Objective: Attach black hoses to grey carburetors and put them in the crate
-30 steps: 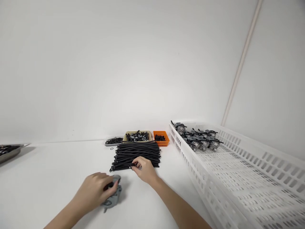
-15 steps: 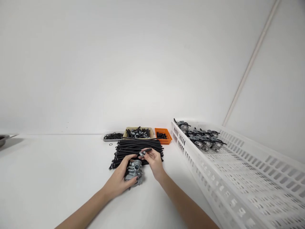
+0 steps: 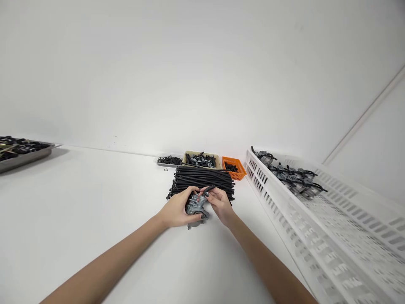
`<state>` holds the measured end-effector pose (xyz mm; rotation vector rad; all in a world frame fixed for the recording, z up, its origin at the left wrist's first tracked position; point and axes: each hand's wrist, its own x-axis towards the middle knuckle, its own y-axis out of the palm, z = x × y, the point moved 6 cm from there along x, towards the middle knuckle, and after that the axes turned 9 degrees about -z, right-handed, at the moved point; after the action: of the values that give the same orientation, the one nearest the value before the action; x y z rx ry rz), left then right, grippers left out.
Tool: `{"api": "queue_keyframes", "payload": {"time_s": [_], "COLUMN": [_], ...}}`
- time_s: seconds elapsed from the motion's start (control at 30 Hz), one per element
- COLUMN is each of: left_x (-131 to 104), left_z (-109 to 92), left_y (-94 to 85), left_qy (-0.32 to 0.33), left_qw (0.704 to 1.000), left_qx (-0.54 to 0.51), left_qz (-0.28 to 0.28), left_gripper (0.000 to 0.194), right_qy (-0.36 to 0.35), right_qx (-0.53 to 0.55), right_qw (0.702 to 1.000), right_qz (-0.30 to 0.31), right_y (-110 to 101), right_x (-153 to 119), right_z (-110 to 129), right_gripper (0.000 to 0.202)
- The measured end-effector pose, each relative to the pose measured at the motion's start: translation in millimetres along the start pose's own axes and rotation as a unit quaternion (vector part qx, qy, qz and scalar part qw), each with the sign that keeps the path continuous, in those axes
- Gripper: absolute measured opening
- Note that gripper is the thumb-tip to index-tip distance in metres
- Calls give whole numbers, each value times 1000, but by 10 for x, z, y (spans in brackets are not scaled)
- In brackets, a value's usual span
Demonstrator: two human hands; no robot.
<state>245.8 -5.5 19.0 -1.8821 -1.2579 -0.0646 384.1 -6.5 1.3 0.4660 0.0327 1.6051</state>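
Observation:
A grey metal carburetor (image 3: 196, 206) is held low over the white table, with my left hand (image 3: 179, 209) wrapped round its left side and the thumb across its front. My right hand (image 3: 219, 203) pinches a short part with a black tube end (image 3: 209, 189) against the carburetor's upper right. The fingertips of both hands nearly meet there, and the contact point is partly hidden. Just behind the hands lies a pile of black hoses (image 3: 202, 179).
A tray of black rings (image 3: 170, 160), a cream basket of tubed parts (image 3: 202, 160) and an orange basket (image 3: 242, 173) stand behind the hoses. One loose ring (image 3: 166, 169) lies nearby. A white crate (image 3: 284, 202) holds carburetors at right; a metal tray (image 3: 28, 158) is far left.
The view has swung left, showing more of the metal tray. The carburetor is turned differently in my left hand, and my right hand has brought the tubed part against it.

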Motion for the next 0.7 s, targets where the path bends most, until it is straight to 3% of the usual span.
{"api": "queue_keyframes", "payload": {"time_s": [0.23, 0.5, 0.7], "left_x": [17, 23, 23], "left_z": [-4, -2, -24], "left_y": [0, 26, 20], "left_qy": [-22, -68, -65], "left_qw": [1000, 997, 997], "left_qx": [11, 34, 43], "left_qz": [-15, 1, 6], "left_gripper": [53, 51, 51], "right_qy": [19, 36, 28], "right_qx": [18, -1, -14], "right_qw": [999, 999, 999], "right_qz": [33, 2, -13], "right_y": [-7, -81, -86], "right_x": [13, 80, 80], "right_z": [35, -48, -51], "right_gripper": [21, 24, 25]}}
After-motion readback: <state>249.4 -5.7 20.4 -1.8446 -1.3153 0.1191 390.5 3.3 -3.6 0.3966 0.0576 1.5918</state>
